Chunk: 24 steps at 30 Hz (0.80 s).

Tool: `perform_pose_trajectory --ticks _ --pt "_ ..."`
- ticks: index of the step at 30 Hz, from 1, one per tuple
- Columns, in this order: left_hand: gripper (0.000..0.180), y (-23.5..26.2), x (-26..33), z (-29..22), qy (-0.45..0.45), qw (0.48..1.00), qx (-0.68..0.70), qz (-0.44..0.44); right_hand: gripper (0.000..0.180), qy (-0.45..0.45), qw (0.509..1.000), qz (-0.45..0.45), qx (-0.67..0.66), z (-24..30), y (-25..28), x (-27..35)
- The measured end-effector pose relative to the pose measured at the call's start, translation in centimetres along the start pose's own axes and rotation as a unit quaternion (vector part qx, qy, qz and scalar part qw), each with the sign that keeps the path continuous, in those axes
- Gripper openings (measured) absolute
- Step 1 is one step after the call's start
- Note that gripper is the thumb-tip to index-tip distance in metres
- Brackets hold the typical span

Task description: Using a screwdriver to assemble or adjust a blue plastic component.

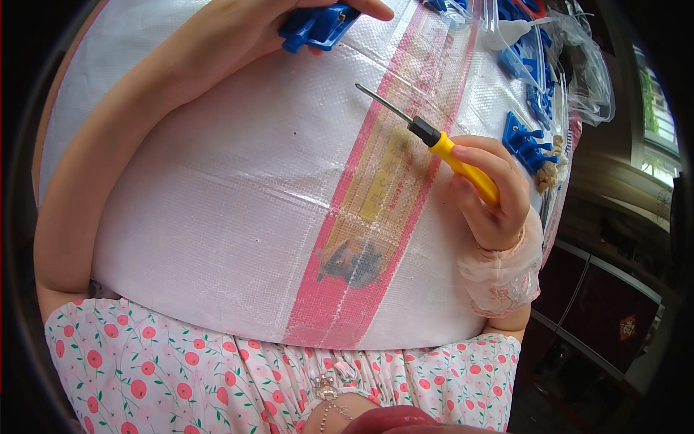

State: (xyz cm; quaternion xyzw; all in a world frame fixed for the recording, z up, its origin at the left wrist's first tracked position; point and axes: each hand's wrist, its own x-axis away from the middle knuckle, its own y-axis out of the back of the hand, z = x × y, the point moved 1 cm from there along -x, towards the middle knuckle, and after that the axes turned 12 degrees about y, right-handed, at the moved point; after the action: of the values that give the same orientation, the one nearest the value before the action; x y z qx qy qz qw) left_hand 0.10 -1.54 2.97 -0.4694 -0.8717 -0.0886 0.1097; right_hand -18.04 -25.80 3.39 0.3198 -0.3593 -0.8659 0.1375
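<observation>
A yellow-handled screwdriver with a steel shaft (428, 136) slants diagonally above white woven plastic sheeting (202, 217), tip toward upper left; the right hand's (502, 189) fingers wrap its handle. The left hand (254, 30) grips a blue plastic part (319, 27).

1 bright window (659, 116), 1 dark cabinet (601, 309)

Yellow screwdriver handle (473, 176), blue part (318, 27), fruit-print garment (170, 369)

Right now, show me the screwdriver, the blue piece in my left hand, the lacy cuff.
Screwdriver (424, 132): head view, on its black collar.
Blue piece (318, 29): head view, mid-body.
Lacy cuff (502, 278): head view, on its sheer fabric.
</observation>
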Motion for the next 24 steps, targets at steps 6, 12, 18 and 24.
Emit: perform_pose_trajectory --ticks 6,12,18,24 --pt "0.075 0.5 0.6 0.2 -0.062 0.996 0.027 0.057 0.042 0.004 1.000 0.007 -0.003 0.0 0.0 -0.2" --pt "0.075 -0.8 0.9 -0.5 -0.047 0.999 -0.011 0.022 0.042 0.008 1.000 0.004 -0.006 -0.1 -0.1 -0.2" --pt "0.062 -0.6 0.8 0.3 -0.129 0.968 -0.217 0.003 0.042 0.000 1.000 0.009 -0.004 -0.1 -0.2 -0.2" --pt "0.051 -1.4 1.0 0.1 -0.133 0.945 -0.300 -0.017 0.041 0.018 1.000 0.005 0.002 -0.2 -0.2 -0.2"
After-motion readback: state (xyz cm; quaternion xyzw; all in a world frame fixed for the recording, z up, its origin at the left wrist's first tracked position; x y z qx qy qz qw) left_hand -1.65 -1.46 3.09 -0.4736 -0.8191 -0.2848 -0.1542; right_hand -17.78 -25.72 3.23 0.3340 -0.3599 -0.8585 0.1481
